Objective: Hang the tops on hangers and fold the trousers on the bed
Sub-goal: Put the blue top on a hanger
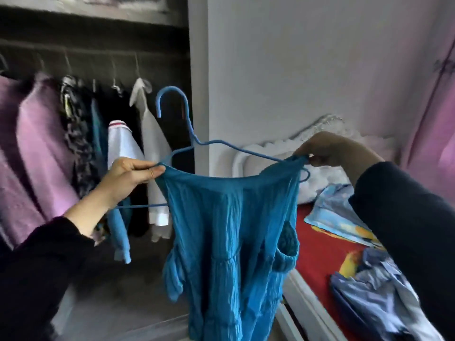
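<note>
A crinkled blue top hangs in front of me, draped on a blue wire hanger whose hook points up. My left hand pinches the top's left shoulder together with the hanger's left arm. My right hand pinches the right shoulder strap at the hanger's right end. The hanger's bottom bar shows only to the left of the cloth; the rest is hidden behind the top.
An open wardrobe at left holds several hung garments, among them a purple one and a white one. The bed with a red sheet lies at right, with a pale blue crumpled garment and a printed cloth on it.
</note>
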